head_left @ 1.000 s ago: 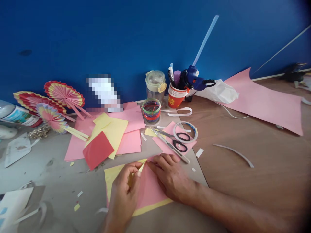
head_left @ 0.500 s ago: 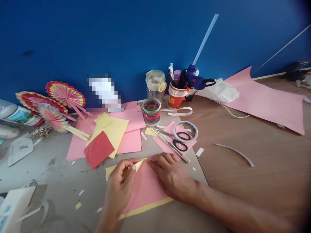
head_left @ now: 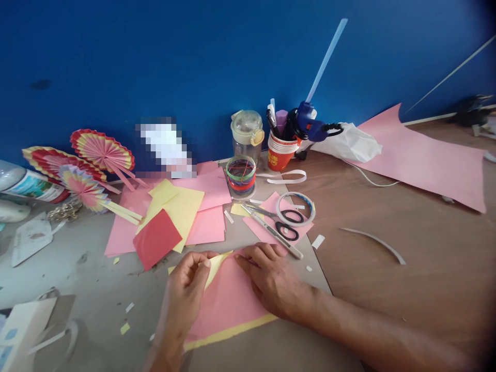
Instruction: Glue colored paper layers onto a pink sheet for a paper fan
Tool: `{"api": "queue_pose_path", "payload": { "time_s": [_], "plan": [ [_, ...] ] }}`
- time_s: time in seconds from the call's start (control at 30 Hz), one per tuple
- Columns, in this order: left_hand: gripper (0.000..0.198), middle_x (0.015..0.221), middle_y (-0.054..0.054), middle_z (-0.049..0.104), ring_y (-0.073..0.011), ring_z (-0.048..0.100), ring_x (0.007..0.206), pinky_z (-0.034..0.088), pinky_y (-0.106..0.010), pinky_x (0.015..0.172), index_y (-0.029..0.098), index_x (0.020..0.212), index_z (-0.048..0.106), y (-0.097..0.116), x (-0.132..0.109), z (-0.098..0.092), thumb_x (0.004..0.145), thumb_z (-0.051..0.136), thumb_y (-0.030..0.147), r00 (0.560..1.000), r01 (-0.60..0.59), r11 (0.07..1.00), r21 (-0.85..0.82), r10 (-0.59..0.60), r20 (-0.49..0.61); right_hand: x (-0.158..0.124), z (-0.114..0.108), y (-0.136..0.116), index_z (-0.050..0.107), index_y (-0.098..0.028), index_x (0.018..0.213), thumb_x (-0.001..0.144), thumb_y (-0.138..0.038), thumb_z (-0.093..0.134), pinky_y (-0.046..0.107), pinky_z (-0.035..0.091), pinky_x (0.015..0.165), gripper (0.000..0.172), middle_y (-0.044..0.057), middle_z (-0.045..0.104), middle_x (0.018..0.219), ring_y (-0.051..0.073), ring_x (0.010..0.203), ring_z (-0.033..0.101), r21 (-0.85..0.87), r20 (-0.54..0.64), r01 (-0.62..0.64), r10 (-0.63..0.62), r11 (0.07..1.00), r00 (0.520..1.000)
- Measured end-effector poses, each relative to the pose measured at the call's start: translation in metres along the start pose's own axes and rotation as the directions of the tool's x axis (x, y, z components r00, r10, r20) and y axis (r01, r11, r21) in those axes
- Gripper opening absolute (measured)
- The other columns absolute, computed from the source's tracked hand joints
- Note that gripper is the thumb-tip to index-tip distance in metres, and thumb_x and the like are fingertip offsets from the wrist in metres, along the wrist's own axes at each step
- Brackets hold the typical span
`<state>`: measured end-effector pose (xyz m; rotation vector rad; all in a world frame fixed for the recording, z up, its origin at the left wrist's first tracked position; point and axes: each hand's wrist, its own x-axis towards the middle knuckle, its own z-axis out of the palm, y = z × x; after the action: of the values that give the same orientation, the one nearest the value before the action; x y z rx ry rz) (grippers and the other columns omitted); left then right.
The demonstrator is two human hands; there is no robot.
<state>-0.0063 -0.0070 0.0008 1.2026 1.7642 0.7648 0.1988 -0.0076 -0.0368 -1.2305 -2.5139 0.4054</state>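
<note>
A pink paper sheet point(head_left: 228, 302) lies on a yellow paper sheet point(head_left: 232, 333) on the grey board in front of me. My left hand point(head_left: 185, 289) pinches the yellow sheet's far corner point(head_left: 215, 261) between thumb and fingers and lifts it off the board. My right hand point(head_left: 271, 281) lies flat with fingers spread, pressing down the pink sheet's far right edge. Scissors point(head_left: 277, 227) lie just beyond my right hand's fingertips.
Loose pink, yellow and red sheets point(head_left: 174, 214) lie to the far left. A tape ring point(head_left: 295, 209), a jar of rubber bands point(head_left: 241, 175), a clear jar point(head_left: 247, 134) and a cup with a glue gun point(head_left: 284, 144) stand by the blue wall. Paper fans point(head_left: 83, 165) lie at left.
My left hand has slid leftward along the far edge, pulling the yellow corner up and back. The right hand has stayed pressed on the pink sheet.
</note>
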Motion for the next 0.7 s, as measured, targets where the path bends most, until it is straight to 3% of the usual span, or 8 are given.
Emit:
{"api": "queue_pose_path", "payload": {
  "time_s": [0.23, 0.33, 0.53, 0.7],
  "plan": [
    [0.026, 0.093, -0.001, 0.069, -0.0029, 0.024, 0.038, 0.022, -0.020, 0.035, 0.019, 0.070, 0.051, 0.010, -0.007, 0.003, 0.078, 0.056, 0.043, 0.996, 0.082, 0.995, -0.055, -0.084, -0.023, 0.001, -0.004, 0.000, 0.055, -0.020, 0.125, 0.079, -0.012, 0.052, 0.038, 0.033, 0.077, 0.047, 0.008, 0.057, 0.107, 0.023, 0.091, 0.043, 0.062, 0.009, -0.020, 0.019, 0.998, 1.000],
    [0.027, 0.090, -0.002, 0.069, -0.0041, 0.029, 0.041, 0.026, -0.019, 0.038, 0.019, 0.071, 0.050, 0.011, -0.008, 0.003, 0.080, 0.054, 0.045, 0.997, 0.072, 0.996, -0.060, -0.073, -0.030, 0.002, -0.005, 0.000, 0.057, -0.020, 0.123, 0.077, -0.010, 0.051, 0.038, 0.034, 0.077, 0.048, 0.008, 0.058, 0.106, 0.023, 0.091, 0.044, 0.095, 0.003, -0.034, 0.033, 0.995, 0.999],
    [0.030, 0.095, -0.007, 0.069, -0.0107, 0.052, 0.059, 0.043, -0.020, 0.054, 0.019, 0.070, 0.052, 0.007, -0.005, 0.002, 0.079, 0.054, 0.047, 0.997, 0.005, 1.000, -0.002, -0.005, 0.076, 0.003, -0.008, 0.001, 0.053, -0.019, 0.130, 0.080, -0.009, 0.049, 0.039, 0.036, 0.080, 0.050, 0.008, 0.059, 0.106, 0.023, 0.092, 0.045, 0.135, -0.008, -0.022, 0.023, 0.991, 1.000],
    [0.028, 0.094, -0.004, 0.070, -0.0063, 0.036, 0.047, 0.033, -0.019, 0.044, 0.019, 0.071, 0.050, 0.012, -0.008, 0.003, 0.081, 0.053, 0.046, 0.998, 0.056, 0.996, -0.075, -0.056, 0.005, 0.003, -0.008, -0.001, 0.052, -0.020, 0.131, 0.081, -0.010, 0.049, 0.040, 0.035, 0.081, 0.051, 0.008, 0.058, 0.107, 0.023, 0.095, 0.045, 0.129, 0.020, -0.055, 0.052, 0.990, 0.998]
  ]
}}
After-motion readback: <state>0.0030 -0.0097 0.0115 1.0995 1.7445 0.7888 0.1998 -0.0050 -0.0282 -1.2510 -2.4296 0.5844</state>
